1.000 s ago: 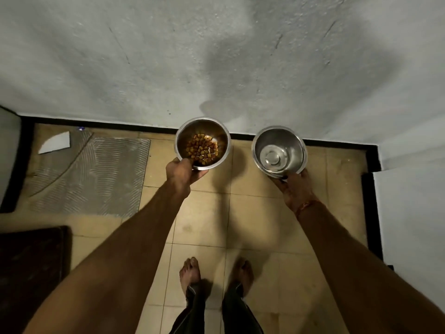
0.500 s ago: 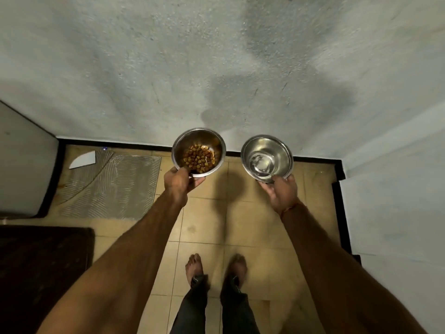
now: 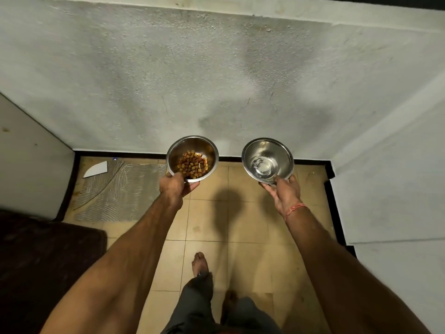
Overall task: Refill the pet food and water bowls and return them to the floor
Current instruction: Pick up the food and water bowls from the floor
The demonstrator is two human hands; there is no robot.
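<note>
My left hand grips the near rim of a steel food bowl that holds brown kibble. My right hand holds a second steel bowl by its near rim, with clear water in the bottom. Both bowls are held level in the air above the tan tiled floor, side by side and apart, in front of a rough grey wall.
A grey ridged mat with a white scrap lies at the left by the wall. A dark rug covers the lower left. White walls close in left and right. My bare foot stands on the tiles.
The view has tilted up and more wall shows. The two bowls have spread further apart, and one foot has stepped forward.
</note>
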